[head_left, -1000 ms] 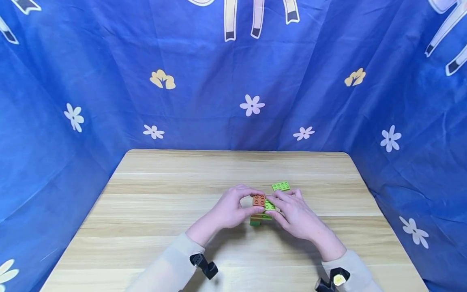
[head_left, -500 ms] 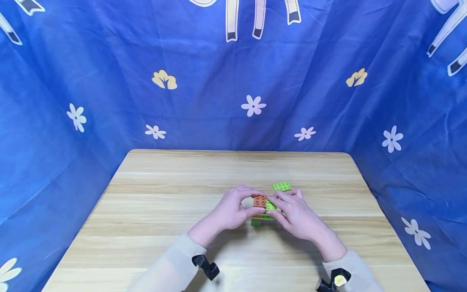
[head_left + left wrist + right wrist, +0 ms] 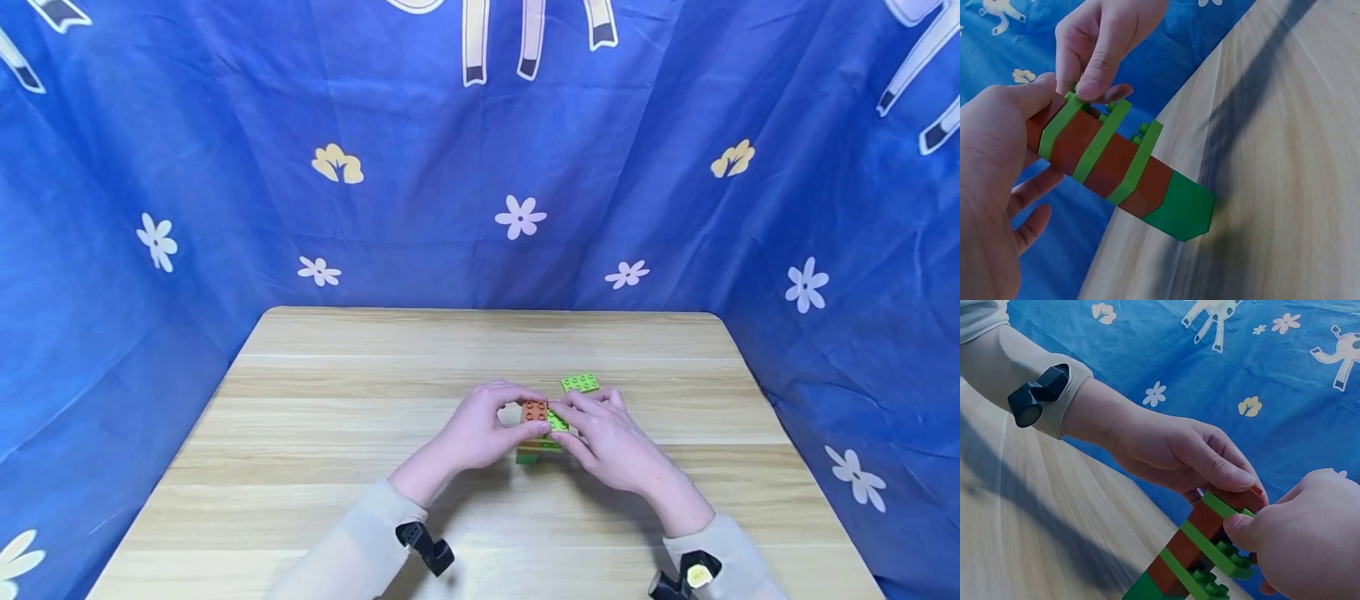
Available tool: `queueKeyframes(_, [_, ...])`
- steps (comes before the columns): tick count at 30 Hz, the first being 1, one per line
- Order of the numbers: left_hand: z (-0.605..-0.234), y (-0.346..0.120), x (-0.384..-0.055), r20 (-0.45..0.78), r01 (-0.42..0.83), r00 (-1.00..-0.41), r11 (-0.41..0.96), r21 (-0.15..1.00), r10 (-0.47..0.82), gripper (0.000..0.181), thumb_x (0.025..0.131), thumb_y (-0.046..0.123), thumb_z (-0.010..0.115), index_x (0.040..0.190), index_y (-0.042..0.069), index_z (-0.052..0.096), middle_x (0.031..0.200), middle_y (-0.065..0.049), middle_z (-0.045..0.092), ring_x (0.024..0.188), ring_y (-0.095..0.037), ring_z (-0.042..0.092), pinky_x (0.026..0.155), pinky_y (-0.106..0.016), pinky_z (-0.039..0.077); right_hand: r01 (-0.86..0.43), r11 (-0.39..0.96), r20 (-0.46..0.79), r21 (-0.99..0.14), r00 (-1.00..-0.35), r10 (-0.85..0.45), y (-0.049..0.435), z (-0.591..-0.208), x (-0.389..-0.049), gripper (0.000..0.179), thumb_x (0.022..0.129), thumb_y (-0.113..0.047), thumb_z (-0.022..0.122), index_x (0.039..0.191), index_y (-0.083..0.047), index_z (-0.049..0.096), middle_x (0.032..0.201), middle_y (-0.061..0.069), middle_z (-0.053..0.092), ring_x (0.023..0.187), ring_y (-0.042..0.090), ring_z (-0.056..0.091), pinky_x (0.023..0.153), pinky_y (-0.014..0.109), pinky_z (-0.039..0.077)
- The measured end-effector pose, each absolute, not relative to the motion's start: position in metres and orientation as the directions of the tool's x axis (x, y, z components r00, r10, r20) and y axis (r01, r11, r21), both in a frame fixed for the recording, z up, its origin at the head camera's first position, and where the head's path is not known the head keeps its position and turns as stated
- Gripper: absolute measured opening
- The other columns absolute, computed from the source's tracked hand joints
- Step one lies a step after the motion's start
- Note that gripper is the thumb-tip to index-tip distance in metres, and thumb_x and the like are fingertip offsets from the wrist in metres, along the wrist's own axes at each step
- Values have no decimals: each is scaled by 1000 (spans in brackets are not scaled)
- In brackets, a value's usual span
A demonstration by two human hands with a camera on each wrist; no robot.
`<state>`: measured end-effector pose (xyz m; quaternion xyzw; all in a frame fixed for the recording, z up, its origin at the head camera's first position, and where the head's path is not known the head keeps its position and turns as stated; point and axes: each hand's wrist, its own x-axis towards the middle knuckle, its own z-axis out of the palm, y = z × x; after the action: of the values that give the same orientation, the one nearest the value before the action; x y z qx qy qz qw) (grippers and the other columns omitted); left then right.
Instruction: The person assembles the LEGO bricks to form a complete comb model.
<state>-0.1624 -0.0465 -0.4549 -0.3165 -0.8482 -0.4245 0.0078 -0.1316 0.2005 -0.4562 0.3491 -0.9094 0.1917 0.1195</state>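
A tower of toy building bricks stands on the table, its dark green brick (image 3: 1182,203) at the bottom. Above that, red-brown bricks alternate with light green plates whose studded ends jut out to one side. My left hand (image 3: 476,429) grips the top red-brown brick (image 3: 534,411) between thumb and fingers. On the tower's right side, my right hand (image 3: 611,442) pinches the jutting end of the uppermost light green plate (image 3: 558,422), thumb in front and fingers behind. Seen from the right wrist, the left thumb lies along the top brick (image 3: 1233,495).
Just behind my right hand lies another light green studded plate (image 3: 580,382). The wooden table (image 3: 337,375) ends at a blue printed curtain (image 3: 420,208) at the back and sides. Both sleeves carry black wrist cameras (image 3: 425,547).
My left thumb has shifted slightly to the right along the front of the top of the tower. The right hand keeps its place, and the bricks look the same.
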Motion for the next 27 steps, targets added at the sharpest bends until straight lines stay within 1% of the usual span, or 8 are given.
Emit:
queueKeyframes(6, [-456,-47,-162,287,532,-804,413,739,521,44,94,50,80,126,20,78,121,12,74,117,-9,64,103,-39,51,-684,677,354,-272,-725,-590,200,-455,-132,41,105,-34,68,141,-13,69,115,-7,64,103,15,66,95,46,38])
queueKeyframes(8, [-457,-46,-162,290,531,-805,410,742,517,45,94,50,80,126,19,78,122,12,74,117,-10,64,103,-40,51,-683,677,354,-275,-726,-589,200,-455,-131,41,105,-34,68,141,-12,69,115,-7,64,103,15,66,95,46,38])
queueKeyframes(12, [-459,-45,-160,279,509,-818,408,758,503,44,94,49,80,126,20,78,122,10,74,116,-11,66,100,-46,54,-680,678,351,-278,-729,-588,199,-455,-131,41,106,-34,68,141,-12,69,115,-7,64,104,15,66,95,47,39])
queueKeyframes(15, [-459,-45,-158,269,494,-828,415,764,492,42,94,49,80,126,22,78,123,11,74,117,-11,66,101,-47,54,-678,681,349,-279,-732,-585,199,-456,-131,41,106,-34,67,141,-12,69,114,-7,64,104,16,66,95,47,39])
queueKeyframes(19, [-460,-44,-158,273,493,-833,420,762,481,41,94,49,80,126,24,78,124,12,73,120,-11,65,105,-42,51,-675,682,348,-281,-734,-583,199,-455,-131,42,106,-35,67,142,-13,68,115,-7,64,104,16,66,94,47,39])
queueKeyframes(23, [-461,-43,-158,284,497,-832,411,765,478,42,93,48,81,125,21,78,123,11,74,120,-13,65,106,-42,50,-676,680,348,-282,-733,-584,199,-455,-130,42,106,-35,67,142,-13,68,115,-7,64,104,15,66,94,46,38])
queueKeyframes(27, [-463,-42,-158,290,501,-832,419,757,472,42,93,49,81,124,22,78,123,11,74,120,-13,65,107,-42,49,-679,677,348,-283,-731,-587,200,-455,-131,42,106,-34,67,142,-13,68,115,-7,64,103,14,66,93,45,38])
